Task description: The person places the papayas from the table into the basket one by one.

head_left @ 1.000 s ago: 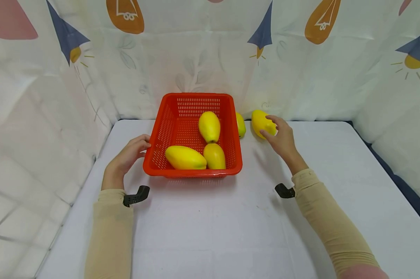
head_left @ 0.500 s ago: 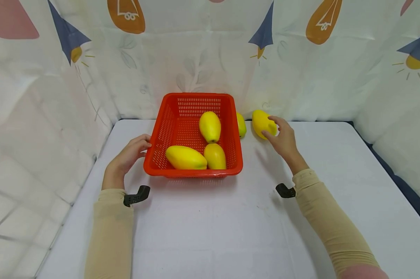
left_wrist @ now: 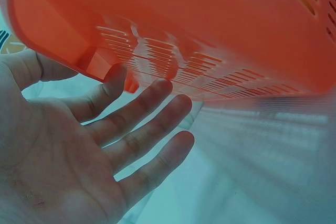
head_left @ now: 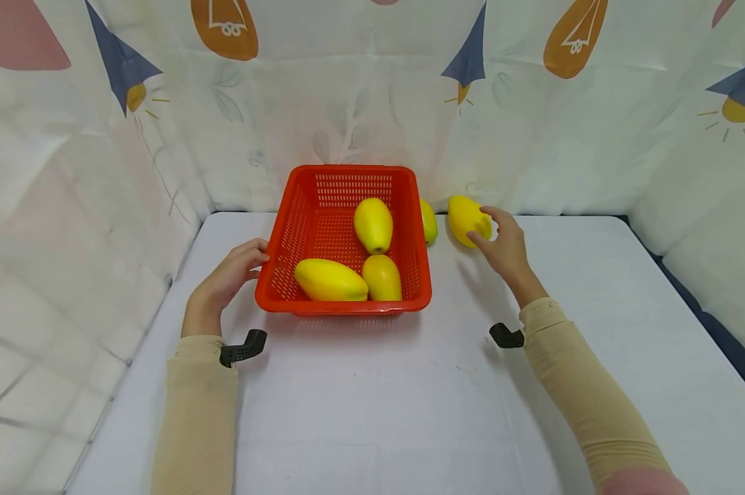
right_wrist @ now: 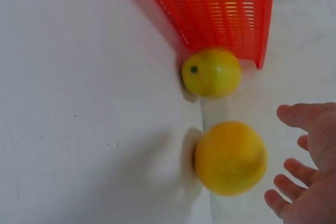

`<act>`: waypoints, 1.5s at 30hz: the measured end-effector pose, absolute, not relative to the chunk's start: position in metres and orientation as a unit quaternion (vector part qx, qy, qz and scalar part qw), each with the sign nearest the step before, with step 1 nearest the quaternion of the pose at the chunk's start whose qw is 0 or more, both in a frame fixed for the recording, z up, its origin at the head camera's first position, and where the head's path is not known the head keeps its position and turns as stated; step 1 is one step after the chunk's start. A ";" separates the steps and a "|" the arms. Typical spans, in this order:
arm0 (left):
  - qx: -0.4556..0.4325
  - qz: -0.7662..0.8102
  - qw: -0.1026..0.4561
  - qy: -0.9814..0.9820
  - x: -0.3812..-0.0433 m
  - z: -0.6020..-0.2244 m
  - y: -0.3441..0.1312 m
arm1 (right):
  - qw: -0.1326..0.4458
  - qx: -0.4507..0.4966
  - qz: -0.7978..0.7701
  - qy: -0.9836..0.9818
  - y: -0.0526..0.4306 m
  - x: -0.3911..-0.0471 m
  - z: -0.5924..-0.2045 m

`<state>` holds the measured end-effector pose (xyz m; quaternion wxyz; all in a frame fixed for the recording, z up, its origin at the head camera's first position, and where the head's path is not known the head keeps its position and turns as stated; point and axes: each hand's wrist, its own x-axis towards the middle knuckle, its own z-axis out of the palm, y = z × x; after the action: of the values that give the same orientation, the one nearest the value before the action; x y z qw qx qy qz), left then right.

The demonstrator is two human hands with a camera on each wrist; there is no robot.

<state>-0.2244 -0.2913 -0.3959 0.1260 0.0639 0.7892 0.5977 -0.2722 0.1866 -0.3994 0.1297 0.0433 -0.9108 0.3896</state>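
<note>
A red plastic basket stands at the middle back of the table, holding three yellow mango-like fruits: one long fruit, one upper fruit and one lower fruit. My left hand touches the basket's left side; in the left wrist view its fingers spread beneath the rim, fairly straight. Right of the basket, a yellow fruit lies close to the spread thumb and fingers of my right hand. A gap separates that hand from the fruit in the right wrist view.
Another yellow-green fruit sits against the basket's right side, partly hidden by it in the head view. A white cloth covers the table. Printed curtains rise at the back and sides. Both wrists carry a black mount.
My right hand has shifted very slightly right, still beside the fruit. The left hand, the basket and the fruits have not visibly moved.
</note>
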 end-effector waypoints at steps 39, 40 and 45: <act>0.059 0.594 0.128 0.792 -0.225 -0.396 -0.291 | 0.094 0.003 0.398 -0.913 0.197 -0.291 -0.422; 0.060 0.594 0.128 0.792 -0.225 -0.396 -0.291 | 0.094 0.004 0.399 -0.912 0.197 -0.290 -0.422; 0.062 0.596 0.128 0.790 -0.225 -0.396 -0.291 | 0.090 0.005 0.402 -0.911 0.195 -0.291 -0.421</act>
<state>-0.2249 -0.2913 -0.3964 0.1279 0.0615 0.7903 0.5960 -0.2905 0.1954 -0.4215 0.0902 0.0053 -0.9113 0.4017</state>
